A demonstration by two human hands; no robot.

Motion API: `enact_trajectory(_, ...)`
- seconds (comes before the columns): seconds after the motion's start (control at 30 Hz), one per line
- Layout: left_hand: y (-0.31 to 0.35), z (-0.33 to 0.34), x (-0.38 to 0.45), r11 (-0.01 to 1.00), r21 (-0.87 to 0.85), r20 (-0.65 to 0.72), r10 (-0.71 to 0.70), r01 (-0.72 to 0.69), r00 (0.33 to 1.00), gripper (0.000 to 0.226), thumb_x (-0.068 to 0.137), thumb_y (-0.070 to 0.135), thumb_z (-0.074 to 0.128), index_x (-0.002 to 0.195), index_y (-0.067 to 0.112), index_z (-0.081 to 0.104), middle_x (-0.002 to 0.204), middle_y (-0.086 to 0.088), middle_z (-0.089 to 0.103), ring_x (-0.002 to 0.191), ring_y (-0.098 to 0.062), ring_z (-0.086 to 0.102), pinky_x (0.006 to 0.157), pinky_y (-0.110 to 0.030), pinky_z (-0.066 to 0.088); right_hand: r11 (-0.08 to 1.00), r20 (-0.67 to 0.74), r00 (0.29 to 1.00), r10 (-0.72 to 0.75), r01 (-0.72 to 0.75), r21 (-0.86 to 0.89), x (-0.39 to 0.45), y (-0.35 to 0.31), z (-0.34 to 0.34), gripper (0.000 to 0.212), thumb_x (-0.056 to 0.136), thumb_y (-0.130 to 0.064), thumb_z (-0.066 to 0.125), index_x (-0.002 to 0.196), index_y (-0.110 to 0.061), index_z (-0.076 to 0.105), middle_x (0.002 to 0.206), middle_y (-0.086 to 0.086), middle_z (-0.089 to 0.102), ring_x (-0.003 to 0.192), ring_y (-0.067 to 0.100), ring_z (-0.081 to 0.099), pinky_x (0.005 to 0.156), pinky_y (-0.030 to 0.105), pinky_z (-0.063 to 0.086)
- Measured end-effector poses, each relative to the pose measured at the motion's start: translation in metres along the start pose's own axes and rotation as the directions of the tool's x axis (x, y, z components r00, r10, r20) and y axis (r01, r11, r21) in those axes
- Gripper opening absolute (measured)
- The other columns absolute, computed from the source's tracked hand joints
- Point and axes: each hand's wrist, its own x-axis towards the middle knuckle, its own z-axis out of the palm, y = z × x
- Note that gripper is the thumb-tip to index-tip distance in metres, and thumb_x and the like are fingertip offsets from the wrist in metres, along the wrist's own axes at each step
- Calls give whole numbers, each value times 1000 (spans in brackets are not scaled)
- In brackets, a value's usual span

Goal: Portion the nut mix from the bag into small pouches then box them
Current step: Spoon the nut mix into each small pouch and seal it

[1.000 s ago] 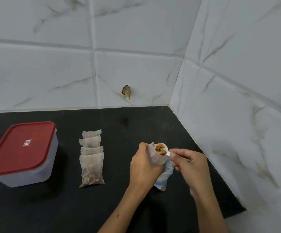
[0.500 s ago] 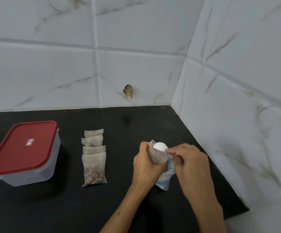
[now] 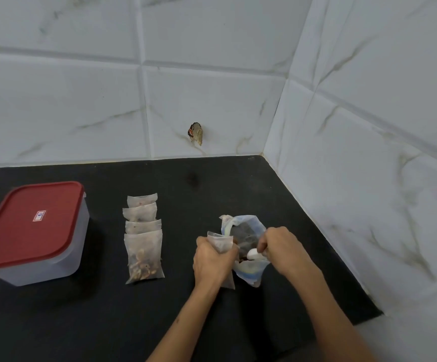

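My left hand [image 3: 212, 262] grips a small translucent pouch [image 3: 221, 244] upright, its mouth open at the top. Just right of it stands the blue-and-white nut mix bag [image 3: 246, 228], open, with dark nuts visible inside. My right hand [image 3: 280, 246] holds a small white scoop [image 3: 253, 254], whose bowl is down inside the bag's mouth. A row of several filled pouches [image 3: 143, 246] lies overlapping on the black counter to the left. Further left sits a clear plastic box [image 3: 55, 257] with a red lid [image 3: 29, 223], closed.
The black counter [image 3: 107, 322] meets white marble-look tiled walls at the back and on the right, forming a corner. A small brown object [image 3: 196, 133] sticks to the back wall. The counter's edge shows at the lower right, close to my right forearm.
The scoop was tipped over the pouch's mouth, emptying nuts into it. Now my right hand has carried the scoop right and down into the bag. My left hand still holds the pouch.
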Motion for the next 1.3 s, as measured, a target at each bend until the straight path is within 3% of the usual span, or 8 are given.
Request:
enact_trajectory(0.2,-7,11,-2,992,-115,-21,-53,50,998,41,75,24,75,98,14,43,89,3,53,89,-18,57,72,-31,50,945,-25,990,-139,125,-302,-8,1,12,26,95,-12,51,119,-8,60,114,10,59,102,23,60,82,29,46)
enact_trajectory(0.33,-11,17,-8,985,-170,-52,-52,42,997,40,76,24,76,98,14,43,92,1,55,85,-15,57,64,-25,45,902,47,985,-167,172,-397,-13,0,24,32,98,-20,44,128,-9,49,108,12,51,106,20,53,90,29,41)
enact_trajectory(0.5,-16,21,-15,979,-195,-41,-64,55,997,43,75,28,77,100,13,44,90,3,55,78,-7,55,56,-20,42,903,-261,901,-345,243,-355,-39,22,56,26,97,-9,38,112,-9,59,119,6,56,115,20,47,97,30,32)
enact_trajectory(0.77,-21,21,-20,974,-220,-36,-61,52,997,44,77,25,77,104,11,45,92,2,55,76,-4,54,57,-18,43,976,-436,873,-218,191,-106,-35,28,63,27,92,-19,56,119,-21,62,119,-3,56,107,12,45,87,20,36)
enact_trajectory(0.83,-22,22,-20,966,-243,-13,-90,84,996,50,74,30,79,105,12,45,92,3,55,80,-7,57,63,-22,48,983,-426,885,-186,172,-71,-36,34,56,33,92,-14,56,124,-19,60,122,0,55,110,15,46,89,22,37)
enact_trajectory(0.97,-27,28,-26,945,-269,90,-165,184,982,76,48,48,83,105,5,58,97,-10,68,84,-18,69,73,-38,60,977,-396,893,-215,196,-89,-43,33,55,26,92,-4,44,107,-11,65,113,10,59,106,24,53,89,31,45)
enact_trajectory(1.07,-31,32,-27,934,-259,102,-226,245,969,62,54,21,79,108,3,53,100,-13,65,87,-22,67,72,-40,60,978,-365,908,-206,188,-86,-45,31,64,24,94,-4,42,107,-7,63,111,11,58,105,25,53,89,32,44)
enact_trajectory(1.3,-38,39,-28,882,-355,97,-295,310,951,46,70,-1,71,109,5,48,98,-11,60,88,-23,62,65,-32,51,954,-395,872,-288,229,-191,-49,23,73,20,88,-23,62,106,-14,65,108,2,60,105,16,50,85,24,39)
